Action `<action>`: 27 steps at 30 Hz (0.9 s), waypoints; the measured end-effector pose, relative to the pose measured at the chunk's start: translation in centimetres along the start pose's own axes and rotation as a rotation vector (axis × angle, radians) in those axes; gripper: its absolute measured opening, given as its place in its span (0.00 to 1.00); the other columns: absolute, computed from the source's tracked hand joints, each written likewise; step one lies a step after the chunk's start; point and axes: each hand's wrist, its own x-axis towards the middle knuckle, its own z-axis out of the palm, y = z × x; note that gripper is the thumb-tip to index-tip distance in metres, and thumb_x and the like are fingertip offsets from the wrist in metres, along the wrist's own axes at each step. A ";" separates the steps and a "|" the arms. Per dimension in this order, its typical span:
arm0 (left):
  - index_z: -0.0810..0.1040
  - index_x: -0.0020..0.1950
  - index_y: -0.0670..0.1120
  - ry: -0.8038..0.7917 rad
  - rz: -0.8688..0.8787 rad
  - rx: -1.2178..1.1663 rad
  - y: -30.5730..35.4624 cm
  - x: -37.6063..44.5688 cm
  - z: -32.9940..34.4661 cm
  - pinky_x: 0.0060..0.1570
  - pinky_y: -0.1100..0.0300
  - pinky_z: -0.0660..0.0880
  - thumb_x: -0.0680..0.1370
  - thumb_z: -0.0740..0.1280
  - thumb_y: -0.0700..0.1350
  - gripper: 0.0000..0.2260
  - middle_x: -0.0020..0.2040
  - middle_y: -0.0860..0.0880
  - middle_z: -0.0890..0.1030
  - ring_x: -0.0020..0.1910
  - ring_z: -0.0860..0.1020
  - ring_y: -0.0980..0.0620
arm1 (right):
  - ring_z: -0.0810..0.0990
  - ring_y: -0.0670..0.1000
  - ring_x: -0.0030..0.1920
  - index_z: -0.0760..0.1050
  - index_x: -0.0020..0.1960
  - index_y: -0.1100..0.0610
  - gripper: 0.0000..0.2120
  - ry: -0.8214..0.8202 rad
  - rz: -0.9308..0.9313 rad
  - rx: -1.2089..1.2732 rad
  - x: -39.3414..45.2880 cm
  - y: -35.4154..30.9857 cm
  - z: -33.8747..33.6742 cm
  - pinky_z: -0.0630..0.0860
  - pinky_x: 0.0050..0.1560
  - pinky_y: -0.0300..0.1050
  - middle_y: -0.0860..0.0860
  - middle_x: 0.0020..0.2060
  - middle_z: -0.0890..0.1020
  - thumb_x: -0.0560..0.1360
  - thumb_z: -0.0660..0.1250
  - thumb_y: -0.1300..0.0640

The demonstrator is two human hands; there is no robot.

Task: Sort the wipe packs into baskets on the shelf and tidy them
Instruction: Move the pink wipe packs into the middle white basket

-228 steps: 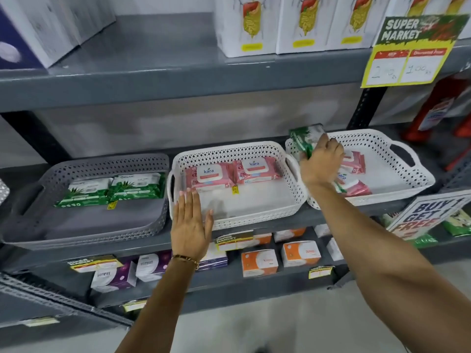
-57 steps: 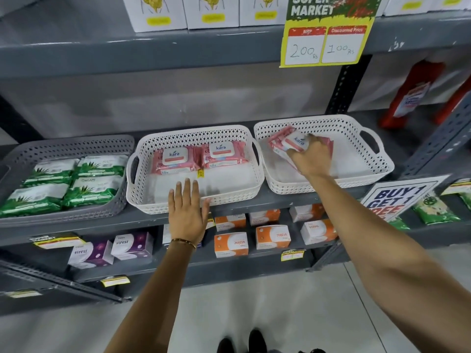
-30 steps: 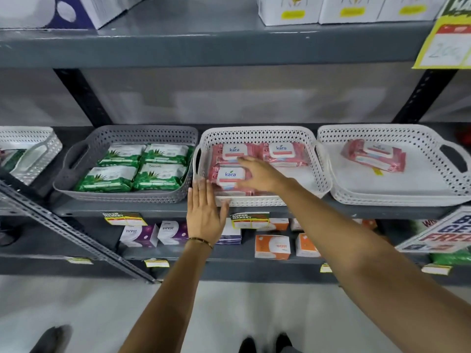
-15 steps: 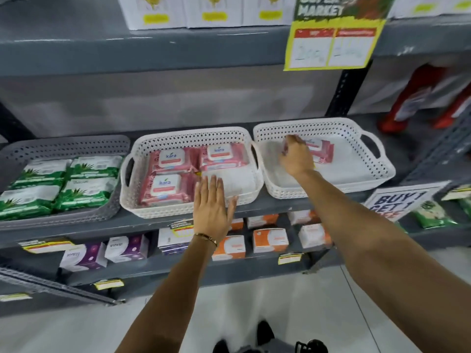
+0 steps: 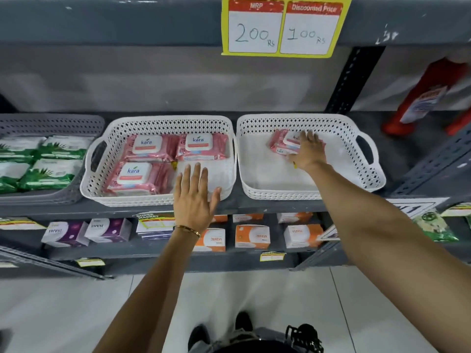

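**A:** Head view: which step are you on?

**B:** Emptying the right basket (image 5: 367, 179). My right hand (image 5: 309, 152) lies on the last pink pack (image 5: 280, 142) there, toward the back wall of that basket. I judge this to be the pick-up for the move into the middle basket (image 5: 96, 184), just left of the right basket.

**A:** Have you got hold of it?

**B:** I cannot tell. My fingers (image 5: 304, 138) are spread fairly flat over its near end, touching it, but whether they have curled under its edge is hidden by my own hand.

**A:** And the left hand (image 5: 195, 197)?

**B:** Flat and wide, holding nothing, at the front rim of the middle basket, its fingertips over the bare front-right corner.

**A:** What does the next move call for?

**B:** Closing on the pack, lifting it clear of the rim between the two white baskets, and laying it label-up in that bare corner. Three packs (image 5: 142, 159) already fill the rest. The green packs (image 5: 43, 164) sit in the grey basket (image 5: 63, 197), further left.
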 end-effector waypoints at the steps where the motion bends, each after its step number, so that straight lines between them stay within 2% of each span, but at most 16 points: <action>1: 0.69 0.67 0.39 -0.001 -0.001 0.004 0.0 0.0 0.0 0.69 0.43 0.58 0.78 0.43 0.59 0.31 0.68 0.38 0.71 0.69 0.65 0.37 | 0.50 0.60 0.76 0.50 0.75 0.60 0.43 -0.019 -0.004 0.004 0.3 0.3 0.0 0.49 0.75 0.57 0.59 0.76 0.52 0.71 0.70 0.46; 3: 0.70 0.66 0.39 0.004 -0.001 0.009 0.0 0.0 0.0 0.68 0.43 0.59 0.78 0.43 0.59 0.31 0.67 0.38 0.71 0.69 0.65 0.37 | 0.50 0.61 0.76 0.49 0.75 0.59 0.44 -0.049 -0.007 0.017 0.5 0.8 0.0 0.49 0.75 0.57 0.60 0.76 0.53 0.70 0.71 0.46; 5: 0.71 0.65 0.39 0.007 -0.004 0.019 0.1 0.1 0.0 0.68 0.42 0.60 0.78 0.43 0.59 0.31 0.67 0.38 0.72 0.68 0.66 0.37 | 0.54 0.62 0.74 0.51 0.75 0.59 0.43 -0.043 -0.010 0.050 0.8 1.0 0.3 0.52 0.75 0.57 0.60 0.74 0.57 0.70 0.71 0.49; 10: 0.70 0.66 0.39 -0.011 0.006 0.031 0.0 0.1 -0.2 0.69 0.43 0.57 0.78 0.43 0.58 0.30 0.67 0.39 0.72 0.69 0.65 0.38 | 0.65 0.63 0.66 0.61 0.71 0.59 0.33 0.063 0.011 0.100 0.8 0.3 0.4 0.63 0.69 0.57 0.62 0.65 0.68 0.70 0.71 0.57; 13: 0.68 0.67 0.39 -0.034 0.002 0.017 0.0 0.1 -0.1 0.69 0.43 0.57 0.78 0.41 0.59 0.32 0.68 0.39 0.71 0.70 0.64 0.39 | 0.67 0.64 0.63 0.64 0.69 0.58 0.29 0.106 0.026 0.106 0.3 0.1 0.3 0.67 0.66 0.59 0.62 0.63 0.69 0.72 0.70 0.57; 17: 0.67 0.68 0.40 -0.053 -0.004 -0.007 -0.2 0.0 -0.3 0.70 0.44 0.54 0.77 0.40 0.60 0.33 0.69 0.39 0.69 0.71 0.62 0.39 | 0.66 0.63 0.64 0.64 0.69 0.59 0.27 0.175 0.004 0.136 -0.8 -0.6 0.1 0.70 0.63 0.57 0.61 0.64 0.69 0.73 0.67 0.57; 22: 0.71 0.65 0.38 -0.048 0.097 0.003 -1.2 -0.5 -1.1 0.69 0.42 0.51 0.79 0.42 0.58 0.31 0.67 0.38 0.72 0.69 0.66 0.38 | 0.65 0.61 0.65 0.64 0.70 0.58 0.28 0.303 -0.054 0.240 -2.7 -3.3 -1.3 0.72 0.58 0.54 0.60 0.65 0.69 0.73 0.68 0.57; 27: 0.69 0.66 0.38 -0.064 0.114 0.007 -4.8 -1.2 -2.2 0.71 0.43 0.51 0.78 0.40 0.58 0.32 0.68 0.39 0.71 0.70 0.63 0.39 | 0.67 0.60 0.66 0.65 0.70 0.59 0.29 0.374 -0.237 0.371 -5.2 -9.0 -3.1 0.68 0.65 0.52 0.60 0.66 0.70 0.72 0.70 0.60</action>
